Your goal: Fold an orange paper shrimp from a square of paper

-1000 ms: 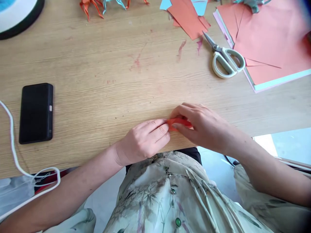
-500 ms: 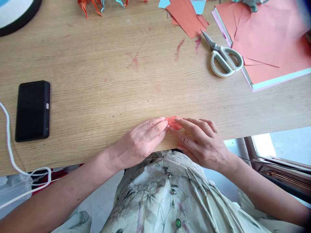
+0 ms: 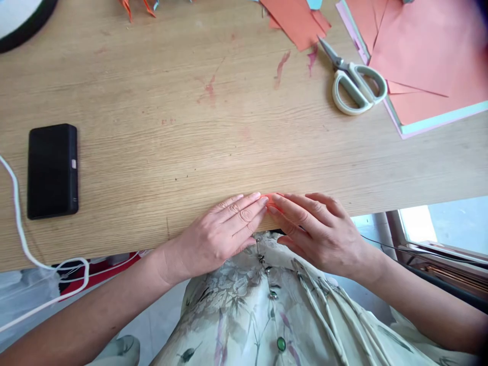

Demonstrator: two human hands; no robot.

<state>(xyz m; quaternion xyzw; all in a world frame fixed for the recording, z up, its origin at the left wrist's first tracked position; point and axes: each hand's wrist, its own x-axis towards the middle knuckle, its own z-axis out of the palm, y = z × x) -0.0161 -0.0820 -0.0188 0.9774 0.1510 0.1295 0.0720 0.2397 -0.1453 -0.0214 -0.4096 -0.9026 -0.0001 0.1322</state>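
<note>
Wooden tabletop [image 3: 152,142] spreads between a black device [image 3: 52,171] and scissors [image 3: 354,86]; at its near edge, left hand [image 3: 217,231], fingers together, and right hand [image 3: 320,229], fingers slightly spread, touch orange paper [image 3: 271,197] between them; any pinch cannot be told.
</note>
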